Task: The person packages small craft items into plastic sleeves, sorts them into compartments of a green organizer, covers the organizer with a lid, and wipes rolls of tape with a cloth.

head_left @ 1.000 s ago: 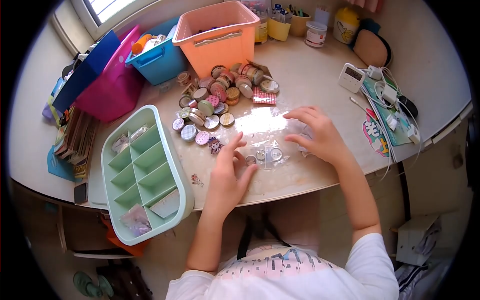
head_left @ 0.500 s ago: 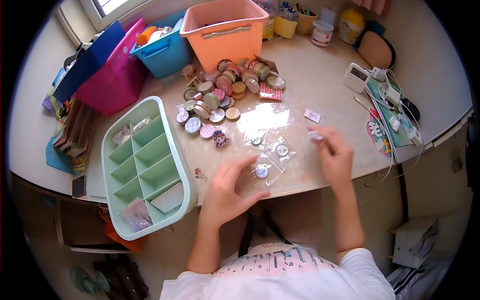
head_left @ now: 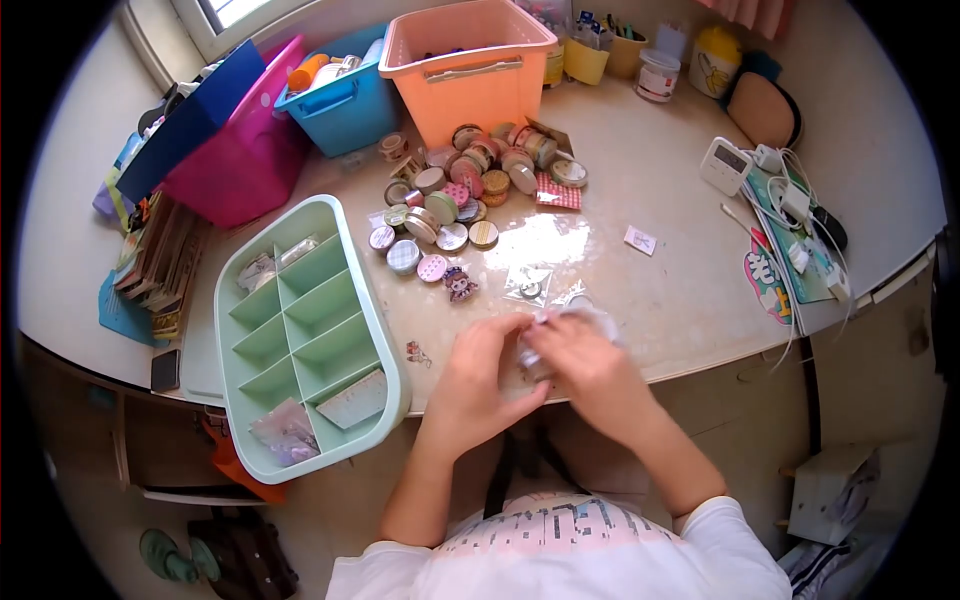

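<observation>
Packets (head_left: 530, 284) of small, clear plastic, one showing a round item inside, lie near the front edge of a pale surface (head_left: 690, 300), some partly covered by the hands. The left hand (head_left: 480, 375) curves beside them, its thumb and fingers well apart. The right hand (head_left: 592, 365), blurred, bends over them close to the left; whether its fingers grip anything cannot be told. Beyond lie a pale pink card (head_left: 640, 240) and a heap of patterned tape rolls (head_left: 441, 208). A mint-green divided tray (head_left: 385, 335) stands to the left.
</observation>
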`<act>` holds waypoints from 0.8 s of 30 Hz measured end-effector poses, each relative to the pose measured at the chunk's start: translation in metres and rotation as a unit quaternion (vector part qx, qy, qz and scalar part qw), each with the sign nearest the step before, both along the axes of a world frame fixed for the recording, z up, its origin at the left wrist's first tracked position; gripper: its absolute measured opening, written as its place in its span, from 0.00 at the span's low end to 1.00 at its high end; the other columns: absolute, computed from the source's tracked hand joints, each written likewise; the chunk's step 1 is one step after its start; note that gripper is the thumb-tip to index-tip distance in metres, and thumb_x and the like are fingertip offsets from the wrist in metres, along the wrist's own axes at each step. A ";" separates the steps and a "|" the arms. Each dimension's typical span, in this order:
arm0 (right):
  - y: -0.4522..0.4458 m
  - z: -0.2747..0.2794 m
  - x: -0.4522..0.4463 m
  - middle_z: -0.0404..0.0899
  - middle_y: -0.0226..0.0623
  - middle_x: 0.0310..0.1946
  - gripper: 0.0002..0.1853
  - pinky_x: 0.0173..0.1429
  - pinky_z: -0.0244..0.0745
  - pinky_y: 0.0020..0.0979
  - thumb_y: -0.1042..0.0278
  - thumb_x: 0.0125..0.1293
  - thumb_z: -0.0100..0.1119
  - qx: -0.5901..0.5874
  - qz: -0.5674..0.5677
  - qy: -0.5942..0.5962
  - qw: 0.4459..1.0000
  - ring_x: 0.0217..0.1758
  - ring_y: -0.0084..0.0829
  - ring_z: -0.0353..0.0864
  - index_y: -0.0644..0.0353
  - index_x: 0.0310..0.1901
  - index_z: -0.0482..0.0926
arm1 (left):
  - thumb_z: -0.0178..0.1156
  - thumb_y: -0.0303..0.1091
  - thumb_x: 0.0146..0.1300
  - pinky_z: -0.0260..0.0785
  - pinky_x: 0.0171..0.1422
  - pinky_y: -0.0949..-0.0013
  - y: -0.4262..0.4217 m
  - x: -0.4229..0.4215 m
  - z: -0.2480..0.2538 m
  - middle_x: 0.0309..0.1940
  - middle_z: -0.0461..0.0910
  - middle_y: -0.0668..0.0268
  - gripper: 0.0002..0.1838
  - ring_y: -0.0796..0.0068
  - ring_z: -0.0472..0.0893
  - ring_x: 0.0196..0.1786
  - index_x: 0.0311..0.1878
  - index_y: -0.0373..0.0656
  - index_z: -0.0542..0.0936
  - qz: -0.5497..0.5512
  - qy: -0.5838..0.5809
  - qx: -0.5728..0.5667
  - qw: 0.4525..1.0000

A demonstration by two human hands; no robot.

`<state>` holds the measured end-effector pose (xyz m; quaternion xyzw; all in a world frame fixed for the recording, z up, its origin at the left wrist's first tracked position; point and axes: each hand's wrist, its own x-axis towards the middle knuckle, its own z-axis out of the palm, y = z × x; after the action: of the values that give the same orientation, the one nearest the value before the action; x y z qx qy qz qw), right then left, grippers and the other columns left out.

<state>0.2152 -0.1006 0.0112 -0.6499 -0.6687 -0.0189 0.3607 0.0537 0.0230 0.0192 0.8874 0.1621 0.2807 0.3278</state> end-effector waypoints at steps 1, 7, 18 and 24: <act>-0.005 0.000 -0.006 0.88 0.47 0.58 0.22 0.72 0.80 0.46 0.81 0.63 0.65 0.004 0.028 0.005 1.000 0.68 0.48 0.84 0.60 0.59 0.86 | 0.84 0.32 0.50 0.76 0.69 0.59 0.000 -0.001 0.001 0.60 0.82 0.56 0.42 0.60 0.84 0.60 0.69 0.39 0.76 -0.003 -0.006 -0.036 0.999; -0.005 0.001 0.007 0.88 0.45 0.57 0.19 0.74 0.78 0.46 0.75 0.66 0.68 -0.009 -0.011 0.049 0.999 0.69 0.47 0.84 0.61 0.59 0.86 | 0.82 0.33 0.51 0.74 0.71 0.57 0.000 -0.001 -0.001 0.64 0.80 0.55 0.44 0.56 0.82 0.64 0.72 0.38 0.74 -0.007 -0.015 -0.067 0.998; -0.041 -0.007 0.021 0.90 0.42 0.55 0.17 0.66 0.83 0.37 0.85 0.67 0.64 0.040 -0.128 0.106 0.985 0.62 0.37 0.89 0.61 0.56 0.88 | 0.84 0.32 0.51 0.74 0.70 0.58 0.000 0.002 -0.001 0.60 0.85 0.56 0.42 0.59 0.80 0.69 0.71 0.39 0.77 0.041 -0.011 0.019 0.999; -0.038 -0.007 0.014 0.92 0.37 0.54 0.12 0.49 0.75 0.19 0.77 0.80 0.60 0.142 -0.191 0.431 0.871 0.45 0.16 0.80 0.65 0.60 0.87 | 0.78 0.26 0.58 0.79 0.63 0.62 -0.009 0.003 0.002 0.49 0.90 0.61 0.30 0.65 0.87 0.55 0.65 0.43 0.81 0.100 -0.062 -0.149 0.982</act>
<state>0.2296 -0.1390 0.0037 -0.6505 -0.2999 0.0996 0.6907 0.0565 0.0136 0.0211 0.7891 0.2690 0.3391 0.4358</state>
